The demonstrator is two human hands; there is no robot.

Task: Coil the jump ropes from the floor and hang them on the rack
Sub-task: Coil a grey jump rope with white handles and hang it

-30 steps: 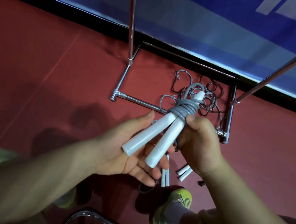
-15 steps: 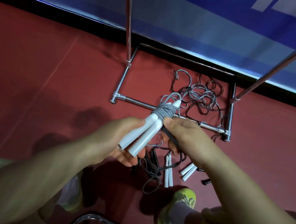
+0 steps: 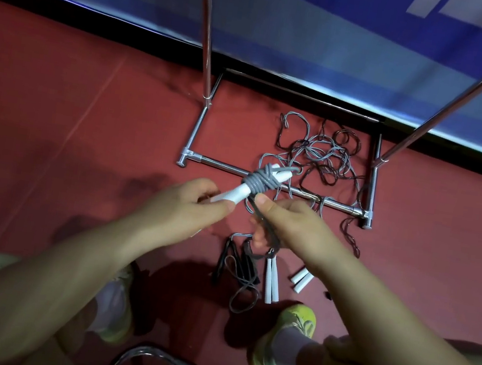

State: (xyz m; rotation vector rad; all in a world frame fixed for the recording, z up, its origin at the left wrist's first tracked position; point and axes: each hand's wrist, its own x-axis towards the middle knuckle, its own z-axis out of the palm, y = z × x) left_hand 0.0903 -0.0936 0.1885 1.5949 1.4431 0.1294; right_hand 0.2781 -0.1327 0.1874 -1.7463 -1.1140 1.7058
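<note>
Two bare hands meet at the centre of the frame over one coiled jump rope (image 3: pixel 260 182): a pair of smooth white cylindrical handles bound together by several tight turns of grey cord. The left hand (image 3: pixel 185 208) has its fingers curled round the lower ends of the handles. The right hand (image 3: pixel 293 224) pinches a dark loop of cord between thumb and fingers just below the wraps. On the red floor (image 3: pixel 70 125) behind, right of centre, lies one loose tangle of thin grey and dark cords (image 3: pixel 322 154), draped across the shiny chrome tube base of the rack (image 3: pixel 220 165). Two rack uprights rise to the top of the frame. Lower centre lie two further pairs of white handles (image 3: pixel 271 277) and a dark rope bundle (image 3: pixel 236 267). Two yellow-green shoes (image 3: pixel 294 321) show below.
</note>
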